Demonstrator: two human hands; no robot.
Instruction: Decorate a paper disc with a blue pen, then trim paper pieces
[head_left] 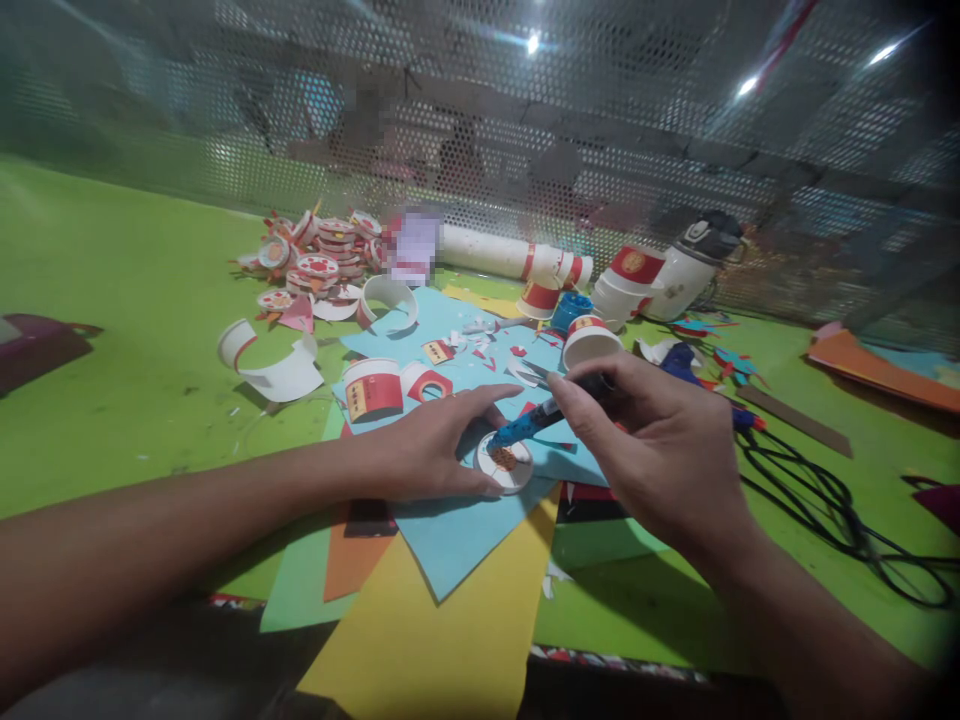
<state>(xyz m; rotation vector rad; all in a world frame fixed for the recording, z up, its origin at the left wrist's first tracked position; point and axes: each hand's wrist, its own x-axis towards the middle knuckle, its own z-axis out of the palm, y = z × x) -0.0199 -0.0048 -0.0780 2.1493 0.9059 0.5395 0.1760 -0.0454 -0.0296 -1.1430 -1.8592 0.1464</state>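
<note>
My left hand [435, 445] rests on the blue paper sheet [465, 535] and its fingers pinch a small round white paper-cup bottom [504, 465] with a red and gold print, steadying it. My right hand [660, 440] is closed around a blue pen-like tool [534, 425] with a dark handle. The tool's tip touches the centre of the cup bottom. A black cord [825, 505] runs off to the right from behind that hand.
Cut red-and-white paper cups [373, 388], cup rings [270, 365] and a heap of cut discs [322, 255] lie on the green table [135, 330]. Stacked cups [551, 275], a blue lid [570, 310] and a white bottle [694, 265] stand by the perforated back wall. Coloured paper sheets [442, 650] overlap near me.
</note>
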